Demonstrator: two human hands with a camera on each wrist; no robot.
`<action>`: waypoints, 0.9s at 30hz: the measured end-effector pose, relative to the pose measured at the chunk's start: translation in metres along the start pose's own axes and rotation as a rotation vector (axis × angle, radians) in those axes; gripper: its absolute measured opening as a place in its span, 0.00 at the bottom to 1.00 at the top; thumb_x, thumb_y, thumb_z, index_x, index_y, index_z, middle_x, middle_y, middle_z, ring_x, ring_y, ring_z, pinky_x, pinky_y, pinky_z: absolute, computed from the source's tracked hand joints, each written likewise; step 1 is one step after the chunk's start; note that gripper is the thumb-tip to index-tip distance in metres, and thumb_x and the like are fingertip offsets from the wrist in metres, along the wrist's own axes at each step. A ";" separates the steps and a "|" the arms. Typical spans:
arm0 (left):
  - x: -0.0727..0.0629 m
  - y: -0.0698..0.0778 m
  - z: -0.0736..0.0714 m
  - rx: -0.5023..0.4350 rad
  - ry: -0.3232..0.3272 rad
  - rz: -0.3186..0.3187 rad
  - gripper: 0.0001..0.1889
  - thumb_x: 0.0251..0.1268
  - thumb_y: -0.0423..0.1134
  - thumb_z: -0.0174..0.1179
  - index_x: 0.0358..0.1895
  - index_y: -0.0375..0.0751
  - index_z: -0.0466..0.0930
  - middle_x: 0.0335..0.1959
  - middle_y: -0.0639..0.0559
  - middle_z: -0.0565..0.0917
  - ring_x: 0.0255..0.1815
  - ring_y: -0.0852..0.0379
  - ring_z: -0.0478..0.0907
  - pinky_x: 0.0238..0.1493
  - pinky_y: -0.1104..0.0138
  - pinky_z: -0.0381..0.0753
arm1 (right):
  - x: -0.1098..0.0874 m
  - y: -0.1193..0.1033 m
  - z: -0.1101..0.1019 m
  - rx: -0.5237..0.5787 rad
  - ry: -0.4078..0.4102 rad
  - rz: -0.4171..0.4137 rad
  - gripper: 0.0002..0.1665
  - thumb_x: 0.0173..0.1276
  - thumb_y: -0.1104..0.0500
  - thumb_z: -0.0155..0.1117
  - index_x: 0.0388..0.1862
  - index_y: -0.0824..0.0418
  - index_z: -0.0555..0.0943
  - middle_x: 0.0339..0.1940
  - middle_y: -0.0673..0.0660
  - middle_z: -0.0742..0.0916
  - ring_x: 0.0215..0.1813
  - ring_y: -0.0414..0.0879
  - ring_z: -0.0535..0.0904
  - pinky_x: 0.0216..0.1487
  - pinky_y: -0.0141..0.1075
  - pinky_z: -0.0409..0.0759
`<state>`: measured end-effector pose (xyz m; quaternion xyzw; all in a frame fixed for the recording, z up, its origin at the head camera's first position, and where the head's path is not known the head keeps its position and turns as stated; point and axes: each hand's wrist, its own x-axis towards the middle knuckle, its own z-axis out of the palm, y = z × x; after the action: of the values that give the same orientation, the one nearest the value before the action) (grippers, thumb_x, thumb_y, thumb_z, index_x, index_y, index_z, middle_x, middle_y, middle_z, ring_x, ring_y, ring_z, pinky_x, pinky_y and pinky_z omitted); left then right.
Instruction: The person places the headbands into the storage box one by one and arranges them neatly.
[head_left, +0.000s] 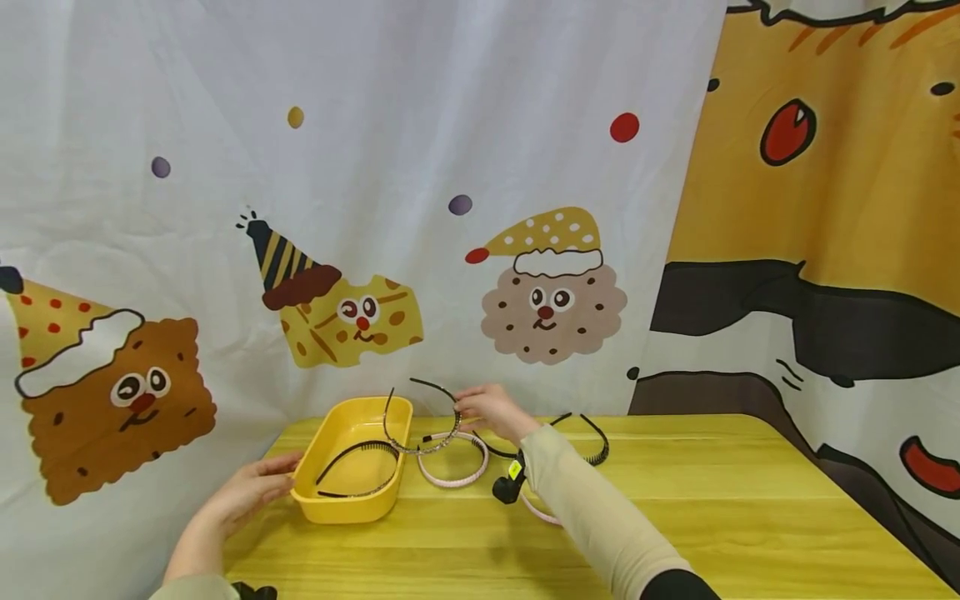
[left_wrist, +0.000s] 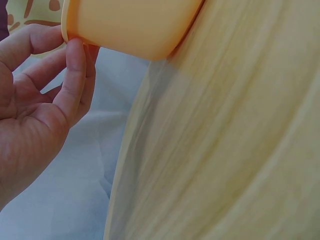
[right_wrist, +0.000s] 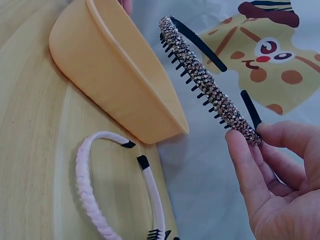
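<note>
My right hand (head_left: 495, 412) pinches a glittery beaded headband (right_wrist: 202, 82) with black tips and small comb teeth. The headband hangs in the air beside the right rim of a yellow plastic bin (head_left: 348, 512). At the bin's left side, my left hand (head_left: 243, 493) holds the rim between thumb and fingers. A black toothed headband (head_left: 360, 446) lies inside the bin. Just right of the bin, on the table, is a pink braided headband (right_wrist: 86, 187).
Black toothed headbands (head_left: 597, 457) lie farther right on the wooden table (head_left: 750, 517), partly behind my right hand. Another pink headband (head_left: 542, 514) shows under the right forearm. A curtain (head_left: 420, 167) with cartoon prints hangs behind the table.
</note>
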<state>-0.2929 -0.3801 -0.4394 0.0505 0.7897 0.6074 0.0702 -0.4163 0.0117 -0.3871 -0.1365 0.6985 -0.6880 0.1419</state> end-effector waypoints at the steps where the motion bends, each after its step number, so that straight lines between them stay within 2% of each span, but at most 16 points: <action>1: 0.000 0.000 0.000 -0.001 -0.001 0.002 0.34 0.70 0.31 0.53 0.72 0.20 0.48 0.69 0.24 0.58 0.61 0.52 0.71 0.55 0.65 0.76 | 0.001 -0.001 0.001 0.001 -0.002 0.003 0.22 0.67 0.69 0.60 0.59 0.76 0.75 0.56 0.70 0.78 0.38 0.47 0.79 0.52 0.51 0.79; 6: -0.002 0.003 0.002 0.003 -0.004 0.003 0.34 0.70 0.31 0.53 0.72 0.19 0.48 0.70 0.24 0.57 0.63 0.49 0.70 0.56 0.65 0.76 | 0.002 -0.006 0.009 -0.012 0.003 0.019 0.20 0.66 0.69 0.61 0.56 0.75 0.77 0.51 0.69 0.81 0.33 0.45 0.79 0.45 0.45 0.83; 11: -0.003 0.004 0.004 0.008 0.011 -0.015 0.34 0.70 0.31 0.54 0.72 0.20 0.49 0.70 0.24 0.58 0.64 0.46 0.69 0.57 0.63 0.76 | 0.002 -0.011 0.016 -0.021 -0.005 0.022 0.20 0.66 0.69 0.61 0.56 0.75 0.77 0.51 0.68 0.81 0.33 0.45 0.79 0.42 0.43 0.85; 15: -0.002 0.005 0.003 0.012 0.020 -0.020 0.33 0.70 0.31 0.53 0.72 0.20 0.50 0.70 0.25 0.58 0.64 0.45 0.68 0.59 0.60 0.75 | 0.004 -0.013 0.023 -0.021 -0.022 0.009 0.22 0.67 0.69 0.60 0.58 0.77 0.75 0.54 0.70 0.79 0.34 0.45 0.79 0.43 0.44 0.84; 20: -0.004 0.007 0.003 0.006 0.017 -0.019 0.33 0.70 0.30 0.53 0.72 0.21 0.50 0.70 0.25 0.58 0.64 0.44 0.68 0.59 0.59 0.74 | 0.008 -0.009 0.032 -0.008 -0.029 0.007 0.20 0.67 0.70 0.60 0.57 0.77 0.76 0.52 0.70 0.80 0.34 0.46 0.79 0.48 0.50 0.82; 27: -0.005 0.009 0.004 -0.012 0.008 -0.009 0.33 0.70 0.30 0.53 0.72 0.20 0.50 0.68 0.25 0.61 0.61 0.49 0.71 0.56 0.64 0.76 | 0.011 -0.004 0.048 0.028 -0.028 0.022 0.20 0.65 0.71 0.61 0.56 0.77 0.76 0.53 0.70 0.80 0.35 0.49 0.79 0.50 0.53 0.80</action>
<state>-0.2872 -0.3753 -0.4317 0.0441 0.7865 0.6121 0.0699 -0.4081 -0.0369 -0.3842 -0.1362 0.6881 -0.6943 0.1612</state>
